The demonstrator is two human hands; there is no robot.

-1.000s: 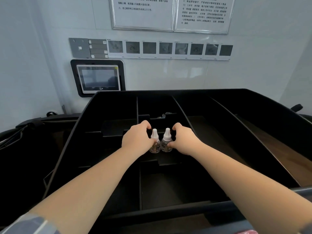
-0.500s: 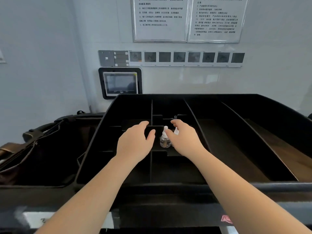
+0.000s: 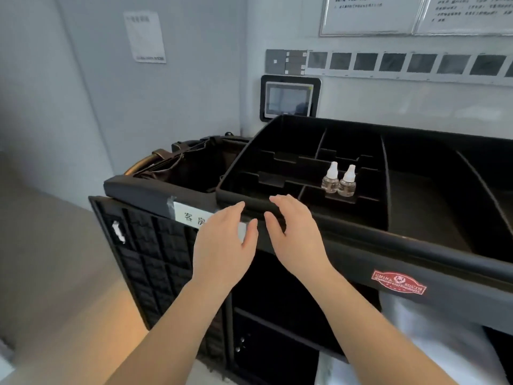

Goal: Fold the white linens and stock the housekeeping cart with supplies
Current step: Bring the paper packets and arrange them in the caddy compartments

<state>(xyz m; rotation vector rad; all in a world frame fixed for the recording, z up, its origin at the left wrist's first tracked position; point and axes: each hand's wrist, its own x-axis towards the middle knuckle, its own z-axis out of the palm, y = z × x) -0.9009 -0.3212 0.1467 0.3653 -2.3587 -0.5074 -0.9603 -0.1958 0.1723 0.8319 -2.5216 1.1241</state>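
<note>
Two small clear bottles [image 3: 338, 180] with white caps stand upright side by side on a step in the black top tray [image 3: 305, 215] of the housekeeping cart [image 3: 155, 245]. My left hand [image 3: 222, 245] and my right hand [image 3: 297, 234] hover in front of the tray's near rim, fingers relaxed and spread, holding nothing. Both hands are well clear of the bottles. White linen [image 3: 444, 337] shows on a lower cart shelf at the bottom right.
A dark fabric bag [image 3: 188, 165] hangs open at the cart's left end. The tray has several divided compartments. On the wall behind are a small screen [image 3: 290, 100], a row of dark panels [image 3: 402, 62] and framed notices [image 3: 369, 15]. Bare floor lies left.
Both hands let go of the two bottles and pulled back toward me, out of the tray. The camera has swung left and backed away from the cart.
</note>
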